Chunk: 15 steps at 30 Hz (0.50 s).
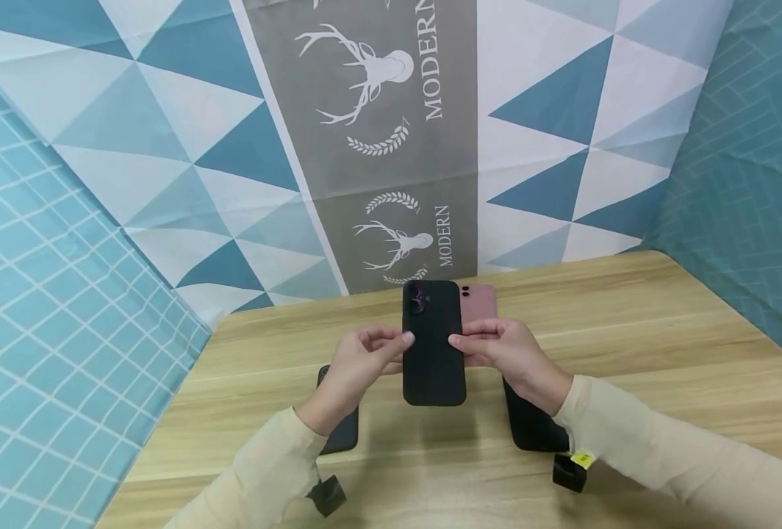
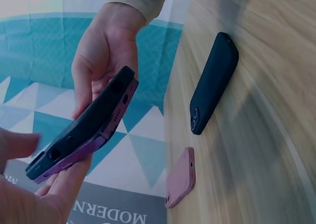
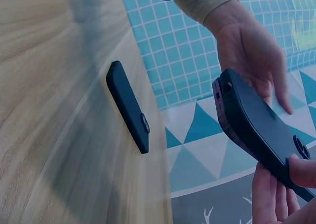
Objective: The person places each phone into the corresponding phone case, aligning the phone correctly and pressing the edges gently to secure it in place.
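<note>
Both hands hold up a purple phone [image 2: 84, 153] with a black phone case [image 1: 433, 367] over its back, raised above the table. Along the edge facing the left wrist camera, the purple side shows below the case, so the case does not fully cover it. My left hand [image 1: 354, 364] supports the left side with fingers behind; its thumb is at the case edge in the head view. On the opposite side, my right hand [image 1: 513, 356] grips the edge, thumb on the case's back [image 3: 264, 120] and fingers underneath. Purple lenses show through the camera opening.
A pink phone [image 1: 480, 303] lies on the wooden table [image 1: 642, 345] behind the held one. One black phone-shaped item [image 1: 343, 435] lies by the left forearm, another [image 1: 528, 420] under the right wrist. Patterned cloth [image 1: 543, 176] hangs behind the table.
</note>
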Each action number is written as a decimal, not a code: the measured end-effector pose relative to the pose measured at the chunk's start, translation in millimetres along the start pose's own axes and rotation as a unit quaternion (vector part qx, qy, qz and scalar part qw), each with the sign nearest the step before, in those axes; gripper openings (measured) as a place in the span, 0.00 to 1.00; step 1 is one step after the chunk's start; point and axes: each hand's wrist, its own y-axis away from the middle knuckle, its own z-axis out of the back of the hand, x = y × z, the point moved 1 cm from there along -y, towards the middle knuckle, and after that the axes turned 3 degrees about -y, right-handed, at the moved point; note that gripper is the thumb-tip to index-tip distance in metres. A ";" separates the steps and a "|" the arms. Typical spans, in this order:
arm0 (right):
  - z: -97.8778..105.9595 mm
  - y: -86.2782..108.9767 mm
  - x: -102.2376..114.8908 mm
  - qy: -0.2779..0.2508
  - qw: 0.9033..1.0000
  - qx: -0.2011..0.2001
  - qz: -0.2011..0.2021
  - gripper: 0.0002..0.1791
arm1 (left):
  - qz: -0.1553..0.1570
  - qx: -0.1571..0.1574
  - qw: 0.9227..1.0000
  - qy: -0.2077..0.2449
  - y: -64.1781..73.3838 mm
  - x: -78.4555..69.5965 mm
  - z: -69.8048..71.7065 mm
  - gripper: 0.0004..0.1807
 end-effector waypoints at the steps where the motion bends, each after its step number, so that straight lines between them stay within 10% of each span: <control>1: 0.3 -0.1 0.1 0.003 1.000 0.001 0.000 0.24 | -0.002 -0.001 1.000 -0.005 0.3 -0.3 -0.4 0.12; 7: 1.0 1.2 -0.3 0.009 0.999 0.036 -0.009 0.26 | 0.009 -0.016 1.000 0.012 1.9 -2.4 -1.7 0.12; 15: -3.4 15.9 0.1 -0.021 0.981 0.188 -0.046 0.37 | 0.013 -0.043 0.995 0.086 -1.8 -9.4 0.4 0.13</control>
